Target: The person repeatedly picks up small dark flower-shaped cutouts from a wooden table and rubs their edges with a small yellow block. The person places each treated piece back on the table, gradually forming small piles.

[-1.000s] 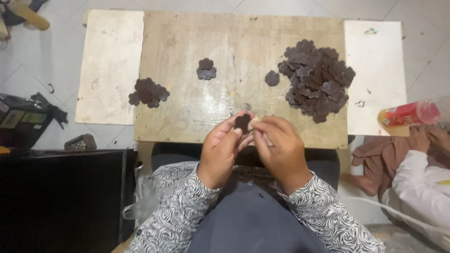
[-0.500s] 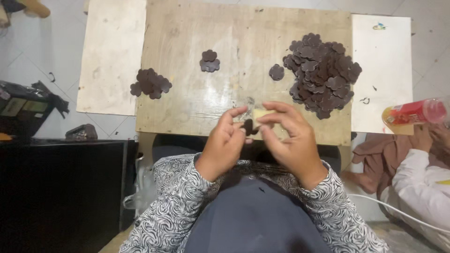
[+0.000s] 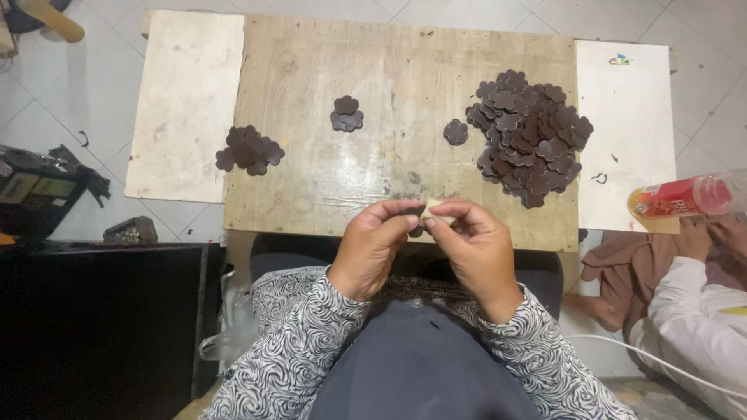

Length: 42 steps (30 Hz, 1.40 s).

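Both hands meet just in front of the near edge of the wooden board [image 3: 405, 101], which serves here as the landmark. The left hand [image 3: 373, 245] and the right hand [image 3: 475, 249] pinch a small dark flower-shaped piece [image 3: 416, 231] between their fingertips, together with a pale bit [image 3: 430, 208] of something that sits on top of it; what that pale bit is cannot be told. A second ago the dark piece showed plainly between the thumbs with little pale material on it; now the fingers have closed in tighter, most of the dark piece is hidden, and the pale bit sits uppermost, so the handling of this one piece looks to be well under way rather than just begun. On the board's far right lies a large heap of dark flower pieces [image 3: 529, 140], with a single piece [image 3: 456, 131] just to its left. Near the board's middle sits a small stack [image 3: 346, 113], and at its left edge a smaller cluster [image 3: 249, 150]; none of these have shifted. Off the board's right side, another person's hand holds a red bottle [image 3: 677, 198].
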### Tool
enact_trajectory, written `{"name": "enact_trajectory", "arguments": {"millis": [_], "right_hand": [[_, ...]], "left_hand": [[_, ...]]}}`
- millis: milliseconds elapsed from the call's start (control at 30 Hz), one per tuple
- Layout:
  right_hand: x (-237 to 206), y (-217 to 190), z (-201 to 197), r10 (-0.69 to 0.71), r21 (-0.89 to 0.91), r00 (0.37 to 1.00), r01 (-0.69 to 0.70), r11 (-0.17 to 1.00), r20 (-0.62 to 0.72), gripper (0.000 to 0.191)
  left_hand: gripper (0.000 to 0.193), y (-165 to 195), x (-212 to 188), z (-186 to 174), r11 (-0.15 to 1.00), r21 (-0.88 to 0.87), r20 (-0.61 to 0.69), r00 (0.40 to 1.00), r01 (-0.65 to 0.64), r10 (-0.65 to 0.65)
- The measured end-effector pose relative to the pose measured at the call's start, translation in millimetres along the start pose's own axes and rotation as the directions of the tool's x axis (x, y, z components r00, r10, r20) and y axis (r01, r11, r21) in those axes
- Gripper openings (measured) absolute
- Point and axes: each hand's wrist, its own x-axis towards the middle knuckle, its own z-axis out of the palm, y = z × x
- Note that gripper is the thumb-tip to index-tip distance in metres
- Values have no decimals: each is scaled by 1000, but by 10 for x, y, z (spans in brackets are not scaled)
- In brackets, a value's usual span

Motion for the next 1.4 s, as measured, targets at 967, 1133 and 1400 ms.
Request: {"name": "enact_trajectory", "arguments": {"millis": [967, 1133, 1400], "right_hand": [[97, -450, 201, -348, -671, 932, 322, 668, 101, 14], [85, -451, 174, -465, -688, 857, 476, 548, 222, 17], [56, -403, 215, -477, -668, 852, 485, 564, 215, 20]], "left_hand": [[68, -90, -10, -22, 954, 222, 113, 978, -199, 178], [69, 84, -31, -21, 992, 98, 70, 995, -77, 71], [59, 108, 59, -105, 977, -213, 58, 998, 13, -1]]}}
